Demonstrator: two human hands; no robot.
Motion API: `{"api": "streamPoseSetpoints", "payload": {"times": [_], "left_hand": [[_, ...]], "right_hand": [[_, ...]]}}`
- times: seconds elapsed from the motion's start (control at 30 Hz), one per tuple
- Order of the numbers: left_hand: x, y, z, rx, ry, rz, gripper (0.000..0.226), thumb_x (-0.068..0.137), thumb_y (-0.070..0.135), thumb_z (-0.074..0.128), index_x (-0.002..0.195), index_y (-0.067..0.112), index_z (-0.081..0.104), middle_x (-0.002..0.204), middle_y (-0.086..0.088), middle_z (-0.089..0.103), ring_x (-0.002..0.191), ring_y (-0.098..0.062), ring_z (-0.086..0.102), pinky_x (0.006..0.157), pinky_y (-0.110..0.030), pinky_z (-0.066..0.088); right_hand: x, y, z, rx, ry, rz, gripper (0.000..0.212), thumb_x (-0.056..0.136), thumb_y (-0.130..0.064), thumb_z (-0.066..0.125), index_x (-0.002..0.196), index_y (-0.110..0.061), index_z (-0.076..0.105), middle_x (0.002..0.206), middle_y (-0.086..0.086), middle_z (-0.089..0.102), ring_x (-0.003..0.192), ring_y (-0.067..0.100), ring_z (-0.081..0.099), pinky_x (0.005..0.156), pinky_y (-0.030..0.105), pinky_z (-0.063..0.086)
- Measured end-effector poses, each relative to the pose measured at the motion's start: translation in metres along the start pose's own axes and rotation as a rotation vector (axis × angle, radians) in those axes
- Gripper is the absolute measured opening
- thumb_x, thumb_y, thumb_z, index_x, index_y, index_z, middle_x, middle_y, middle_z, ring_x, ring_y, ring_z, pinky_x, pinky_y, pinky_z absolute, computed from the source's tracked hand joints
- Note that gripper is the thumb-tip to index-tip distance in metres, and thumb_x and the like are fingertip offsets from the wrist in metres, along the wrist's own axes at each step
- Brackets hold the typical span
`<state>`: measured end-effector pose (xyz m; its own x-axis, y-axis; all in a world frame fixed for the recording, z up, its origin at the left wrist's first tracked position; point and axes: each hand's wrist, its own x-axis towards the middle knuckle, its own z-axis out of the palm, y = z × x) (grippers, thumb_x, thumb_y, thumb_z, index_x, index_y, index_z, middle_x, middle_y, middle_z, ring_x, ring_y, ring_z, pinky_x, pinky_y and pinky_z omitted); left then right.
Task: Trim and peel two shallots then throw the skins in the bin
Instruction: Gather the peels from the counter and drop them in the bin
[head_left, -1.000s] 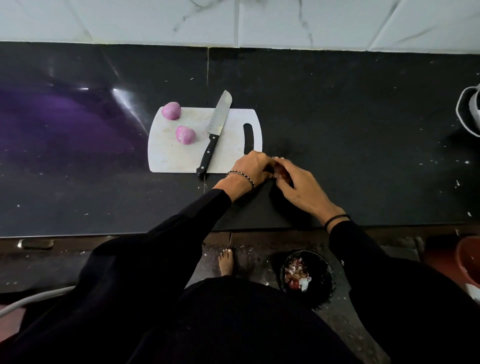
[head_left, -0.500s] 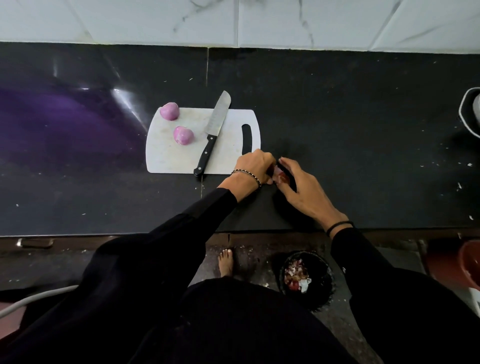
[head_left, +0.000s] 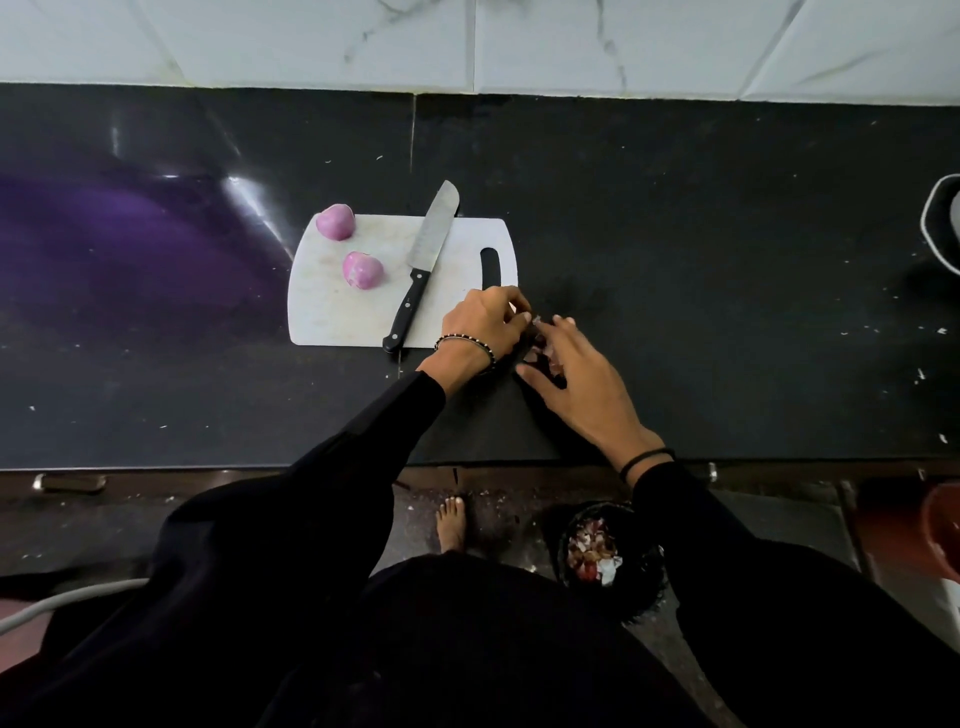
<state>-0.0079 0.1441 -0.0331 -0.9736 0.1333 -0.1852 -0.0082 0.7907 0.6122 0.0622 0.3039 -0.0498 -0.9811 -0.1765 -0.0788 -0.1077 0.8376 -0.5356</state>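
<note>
Two glossy, peeled pink-purple shallots (head_left: 362, 269) lie apart on the white plastic cutting board (head_left: 332, 312). The left hand (head_left: 483, 322) pinches papery red-brown skins (head_left: 537, 356); the right hand (head_left: 579, 387) lies loosely spread over them.

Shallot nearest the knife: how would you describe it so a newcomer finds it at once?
On the black counter lies a white board. On its left half, this purple shallot lies mid-board, close to the knife; the other shallot sits at the far left corner.

Right hand (head_left: 582, 379) now flatter over skins (head_left: 540, 357)
</note>
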Motion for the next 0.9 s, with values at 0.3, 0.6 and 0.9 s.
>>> {"api": "streamPoseSetpoints", "payload": {"times": [0.3, 0.6, 0.9], "left_hand": [[-0.012, -0.002, 0.006, 0.042, 0.103, -0.04, 0.018, 0.091, 0.033, 0.054, 0.102, 0.027, 0.068, 0.096, 0.007, 0.072, 0.094, -0.02, 0.065, 0.072, -0.028, 0.046], [-0.032, -0.008, 0.017, -0.007, 0.097, -0.073, 0.015, 0.089, 0.032, 0.055, 0.097, 0.028, 0.068, 0.089, 0.006, 0.072, 0.088, -0.019, 0.066, 0.067, -0.027, 0.043], [-0.06, -0.004, 0.036, -0.145, 0.088, -0.12, 0.019, 0.083, 0.03, 0.055, 0.097, 0.025, 0.067, 0.077, 0.002, 0.07, 0.068, -0.024, 0.069, 0.063, -0.04, 0.06]], "right_hand": [[-0.006, -0.019, -0.003, -0.372, -0.178, -0.122, 0.063, 0.098, 0.005, 0.045, 0.157, -0.006, 0.026, 0.165, 0.013, 0.018, 0.154, 0.029, 0.015, 0.106, 0.045, 0.047], [-0.002, -0.023, -0.008, -0.359, -0.015, -0.232, 0.024, 0.085, 0.006, 0.046, 0.095, 0.001, 0.067, 0.103, 0.016, 0.06, 0.102, 0.034, 0.054, 0.072, 0.047, 0.055], [0.007, -0.013, -0.013, -0.248, -0.044, -0.148, 0.026, 0.092, -0.001, 0.059, 0.117, -0.007, 0.065, 0.114, 0.012, 0.057, 0.103, 0.034, 0.057, 0.082, 0.043, 0.049]]}}
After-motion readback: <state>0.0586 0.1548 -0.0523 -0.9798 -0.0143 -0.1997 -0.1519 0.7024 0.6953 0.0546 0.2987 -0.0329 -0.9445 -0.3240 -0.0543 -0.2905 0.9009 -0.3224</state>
